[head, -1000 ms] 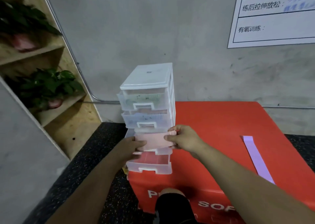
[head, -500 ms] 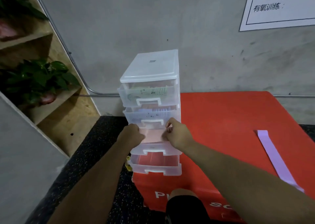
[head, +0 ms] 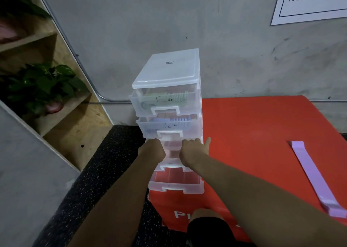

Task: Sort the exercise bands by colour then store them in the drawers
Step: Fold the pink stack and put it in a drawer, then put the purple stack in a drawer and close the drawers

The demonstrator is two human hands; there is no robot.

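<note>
A clear plastic drawer tower (head: 167,68) stands on the left end of a red padded box (head: 253,130). Its top drawer (head: 142,98) holds green bands and the second drawer (head: 148,127) holds bluish-purple ones. The third drawer (head: 172,147) shows pink inside and sits almost flush with the tower. My left hand (head: 153,150) is curled against its left front. On its right front rests my right hand (head: 191,151), curled with one finger sticking out. One lilac band (head: 311,173) lies flat on the box to the right.
The two lowest drawers (head: 176,181) stick out slightly toward me. A wooden shelf with a potted plant (head: 43,89) stands at the left, a grey wall is behind, and speckled black flooring (head: 105,171) runs beside the box. My knee (head: 206,226) is near the box's front.
The pink band has gone into the third drawer, and both hands have pushed that drawer back from well pulled out to almost flush. The view has moved closer.
</note>
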